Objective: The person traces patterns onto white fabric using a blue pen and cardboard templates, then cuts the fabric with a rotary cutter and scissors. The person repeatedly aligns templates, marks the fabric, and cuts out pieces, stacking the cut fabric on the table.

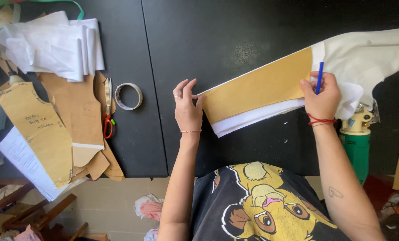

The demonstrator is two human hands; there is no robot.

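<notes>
A long tan paper pattern piece (257, 87) lies on a folded strip of white fabric (369, 56) on the black table (235, 31). My left hand (187, 107) rests flat at the pattern's left end, fingers spread against its edge. My right hand (322, 96) presses on the pattern's right end and grips a blue pencil (319, 76) upright, its tip at the edge where the tan paper meets the white cloth.
To the left lie more tan pattern pieces (43, 129), a pile of white cut fabric (52, 44), red-handled scissors (108, 111) and a roll of tape (128, 96). A green-and-cream cutting machine (357, 143) stands at the table's right front edge.
</notes>
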